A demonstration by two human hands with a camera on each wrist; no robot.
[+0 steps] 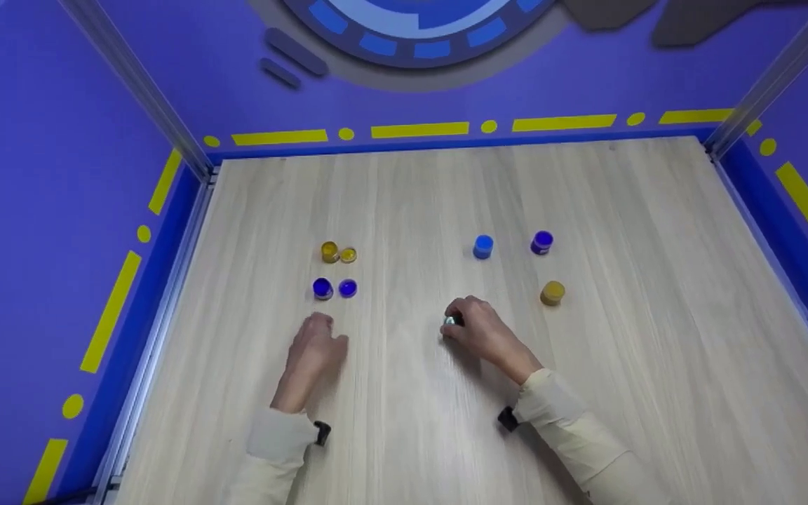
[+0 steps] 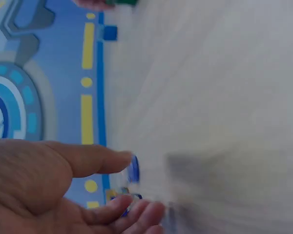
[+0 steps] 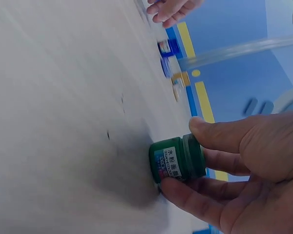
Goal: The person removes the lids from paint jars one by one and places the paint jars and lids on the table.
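Note:
My right hand point(image 1: 488, 335) grips a small green paint jar point(image 3: 172, 158) with a printed label. The right wrist view shows thumb and fingers around its upper part, base towards the table; whether it touches the wood I cannot tell. In the head view the fingers mostly hide it. To the left, my left hand point(image 1: 314, 348) hovers low over the table with nothing in it, thumb apart from loosely bent fingers. Just beyond it stand an uncapped dark blue jar point(image 1: 322, 288) and its lid point(image 1: 348, 287). Behind them are an uncapped yellow jar point(image 1: 330, 252) and its lid point(image 1: 348, 254).
Right of centre stand a light blue jar point(image 1: 483, 247), a violet-blue jar point(image 1: 542, 242) and a yellow jar point(image 1: 553, 293), each with its top on. The wooden table point(image 1: 404, 421) is bounded by blue panels point(image 1: 404, 105) at the back and sides.

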